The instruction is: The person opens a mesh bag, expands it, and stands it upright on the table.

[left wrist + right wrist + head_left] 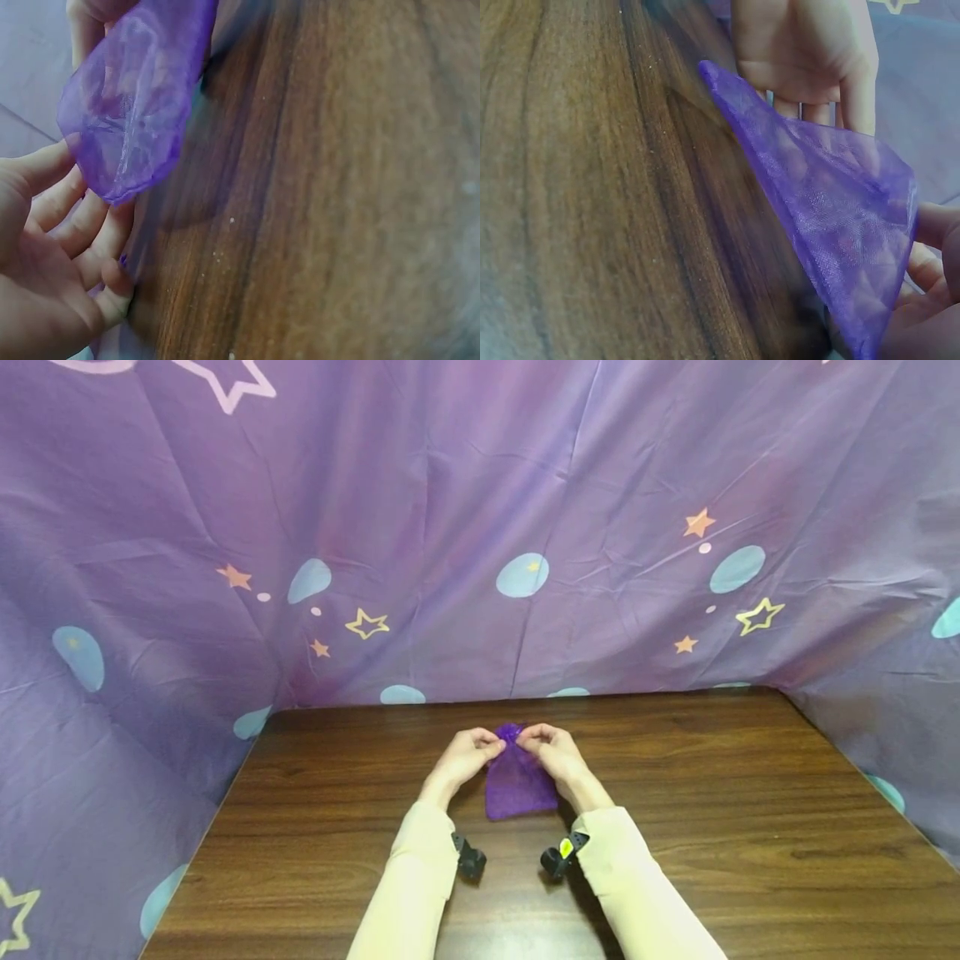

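Observation:
A small sheer purple organza pouch (pixel 519 789) hangs between the two hands in the head view, its top gathered and its wider bottom toward the person. My left hand (pixel 461 758) pinches the left side of the gathered neck between thumb and fingers. On the other side, my right hand (pixel 561 762) pinches the neck close by. The left wrist view shows the pouch (pixel 131 105) puffed out in front of the left hand's curled fingers (pixel 67 217). Through the thin fabric (pixel 840 210) in the right wrist view, fingers show faintly; no contents are visible inside.
A dark brown wooden table (pixel 750 827) spreads under the hands. Purple cloth (pixel 450 527) printed with stars and blue ovals hangs behind it and along both sides. Black wrist cameras (pixel 471 862) sit on the inner side of both pale sleeves (pixel 412 877).

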Tool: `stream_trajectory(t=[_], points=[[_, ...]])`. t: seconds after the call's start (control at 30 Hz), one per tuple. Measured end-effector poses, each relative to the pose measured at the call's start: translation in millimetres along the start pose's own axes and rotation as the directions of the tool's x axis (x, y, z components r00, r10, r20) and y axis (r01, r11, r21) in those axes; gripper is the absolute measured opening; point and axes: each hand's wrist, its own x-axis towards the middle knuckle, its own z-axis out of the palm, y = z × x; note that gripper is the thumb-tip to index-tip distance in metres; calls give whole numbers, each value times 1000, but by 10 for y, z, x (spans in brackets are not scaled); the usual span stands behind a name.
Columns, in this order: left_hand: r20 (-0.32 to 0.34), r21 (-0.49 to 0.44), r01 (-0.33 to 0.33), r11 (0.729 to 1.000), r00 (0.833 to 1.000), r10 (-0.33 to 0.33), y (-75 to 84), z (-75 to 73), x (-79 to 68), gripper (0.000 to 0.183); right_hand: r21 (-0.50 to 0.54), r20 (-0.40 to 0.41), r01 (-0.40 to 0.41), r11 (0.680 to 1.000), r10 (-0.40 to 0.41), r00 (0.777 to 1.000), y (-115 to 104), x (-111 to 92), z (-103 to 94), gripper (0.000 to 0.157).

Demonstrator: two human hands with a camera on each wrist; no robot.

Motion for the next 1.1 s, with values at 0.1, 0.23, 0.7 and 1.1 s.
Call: stream_trajectory(t=[0.1, 0.23, 0.7, 1.1], points=[[12, -57, 5, 998, 1000, -4, -12, 13, -19, 22, 26, 20, 1, 1000, -1, 1000, 1, -27, -12, 5], [33, -146, 10, 989, 999, -5, 7, 31, -54, 20, 44, 30, 19, 999, -20, 999, -30, -78, -30, 5], [-14, -219, -137, 966, 990, 137, 288, 26, -165, 17, 30, -18, 171, 985, -171, 985, -297, -296, -86, 8], [-26, -218, -196, 956, 980, 195, 490, -17, -346, 18, -23, 55, 273, 962, -271, 961, -470, -466, -128, 14]])
